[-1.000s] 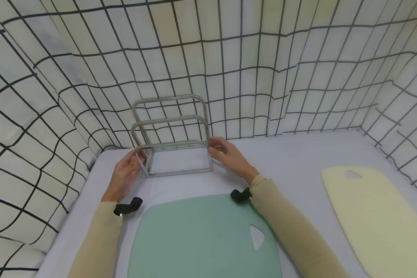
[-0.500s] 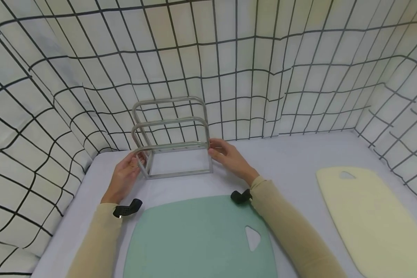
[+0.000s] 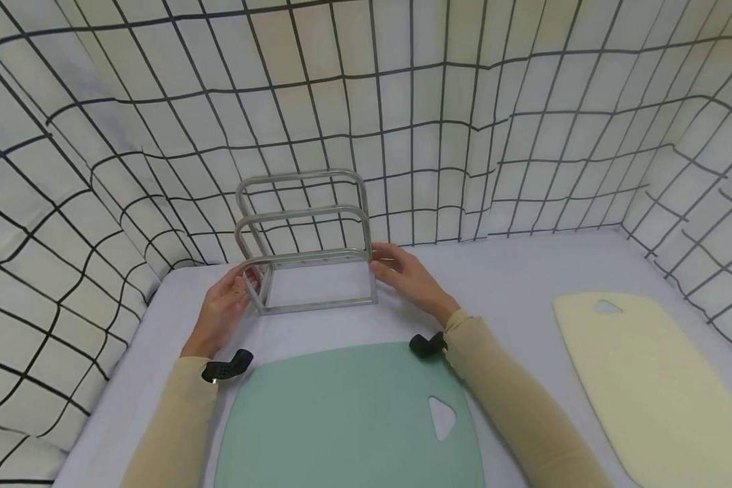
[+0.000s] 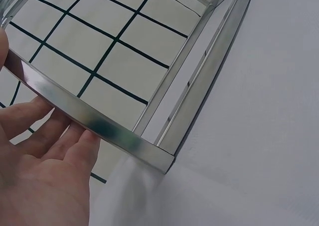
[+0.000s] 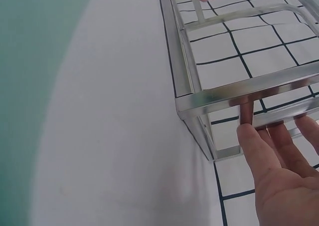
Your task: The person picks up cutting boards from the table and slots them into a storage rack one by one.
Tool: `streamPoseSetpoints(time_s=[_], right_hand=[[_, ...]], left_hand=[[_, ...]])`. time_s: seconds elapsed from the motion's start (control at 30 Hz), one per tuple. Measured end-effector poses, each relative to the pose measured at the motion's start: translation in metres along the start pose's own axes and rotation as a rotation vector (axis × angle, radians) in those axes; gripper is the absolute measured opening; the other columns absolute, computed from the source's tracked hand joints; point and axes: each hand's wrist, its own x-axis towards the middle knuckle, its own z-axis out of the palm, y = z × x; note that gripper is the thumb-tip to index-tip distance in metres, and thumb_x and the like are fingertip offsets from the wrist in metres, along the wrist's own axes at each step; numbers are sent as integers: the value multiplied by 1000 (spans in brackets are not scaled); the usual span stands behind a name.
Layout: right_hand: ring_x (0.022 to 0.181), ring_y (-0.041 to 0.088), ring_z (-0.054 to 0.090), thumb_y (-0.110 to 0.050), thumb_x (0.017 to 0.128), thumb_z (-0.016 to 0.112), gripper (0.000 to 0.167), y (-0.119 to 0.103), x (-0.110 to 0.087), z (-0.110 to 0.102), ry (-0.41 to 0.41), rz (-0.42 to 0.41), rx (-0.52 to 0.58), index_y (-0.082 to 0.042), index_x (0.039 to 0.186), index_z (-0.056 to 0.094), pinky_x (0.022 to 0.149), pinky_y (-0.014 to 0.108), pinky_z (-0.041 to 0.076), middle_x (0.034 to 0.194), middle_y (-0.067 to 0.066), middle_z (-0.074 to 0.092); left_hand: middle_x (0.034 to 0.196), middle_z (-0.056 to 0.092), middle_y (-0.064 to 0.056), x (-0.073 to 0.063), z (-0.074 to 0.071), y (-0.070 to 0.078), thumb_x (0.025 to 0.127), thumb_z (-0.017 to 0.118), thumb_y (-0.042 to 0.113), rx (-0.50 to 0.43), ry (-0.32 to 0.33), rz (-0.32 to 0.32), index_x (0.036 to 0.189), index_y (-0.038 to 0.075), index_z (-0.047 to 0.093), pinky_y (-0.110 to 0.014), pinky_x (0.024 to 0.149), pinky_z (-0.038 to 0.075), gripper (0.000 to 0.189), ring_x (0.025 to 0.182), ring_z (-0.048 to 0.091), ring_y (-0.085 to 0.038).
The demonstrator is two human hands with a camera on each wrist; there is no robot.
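Observation:
A silver metal rack (image 3: 305, 257) with three upright rounded frames stands on the white-covered table near the back wall. My left hand (image 3: 219, 312) holds its left side; in the left wrist view the fingers (image 4: 79, 146) lie against one face of a flat side bar (image 4: 94, 117), with part of the thumb at the left edge. On the opposite side my right hand (image 3: 415, 285) grips the rack. The right wrist view has the thumb (image 5: 254, 146) at the nearest upright and the other fingers at the bar behind it. Some fingertips are hidden by the metal.
A green cutting board (image 3: 341, 413) lies flat in front of the rack, between my forearms. Farther right lies a pale yellow cutting board (image 3: 640, 366). White cloth walls (image 3: 427, 149) with a black grid rise behind and at both sides.
The rack has shifted slightly to the right across the table, with both hands staying on it. The head view has turned a little, so the boards appear farther left.

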Motion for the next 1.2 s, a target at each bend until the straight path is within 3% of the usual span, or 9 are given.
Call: streamPoseSetpoints(time_s=[0.17, 0.43, 0.67, 1.03, 1.2], right_hand=[[148, 26, 50, -47, 102, 61, 60, 1, -2, -3, 7, 4, 3, -24, 155, 44, 123, 53, 40, 154, 4, 52], [146, 26, 52, -44, 103, 61, 58, 1, -3, -5, 6, -12, -13, -24, 154, 45, 122, 54, 41, 154, 4, 53], [145, 26, 53, -44, 103, 60, 57, 2, -4, -8, 5, -21, -29, -24, 154, 44, 121, 53, 42, 152, 4, 55], [144, 27, 53, -44, 103, 60, 56, 4, -3, -8, 6, -12, -9, -24, 154, 45, 119, 52, 44, 153, 5, 54], [144, 28, 53, -44, 104, 59, 55, 2, -4, -8, 6, -19, -21, -24, 153, 45, 119, 52, 44, 153, 6, 53]], left_hand=[[173, -1, -27, 2, 2, -1, 111, 42, 32, 1, 0, -8, 163, -7, 3, -46, 133, 6, 75, 162, 0, -42], [172, 10, -22, 3, 4, -5, 112, 42, 32, 25, 15, 1, 163, -5, 9, -38, 134, 15, 72, 162, 12, -35], [173, 6, -22, 2, 7, -6, 112, 40, 32, 12, -5, 16, 163, -5, 7, -43, 134, 9, 71, 163, 2, -38], [174, 4, -23, 2, 7, -6, 112, 39, 33, 45, -22, 18, 164, -4, 8, -46, 133, 7, 71, 163, 0, -39], [174, -1, -22, 2, 8, -5, 113, 38, 33, 46, -34, 20, 164, -4, 5, -52, 131, 1, 71, 163, -5, -39]])
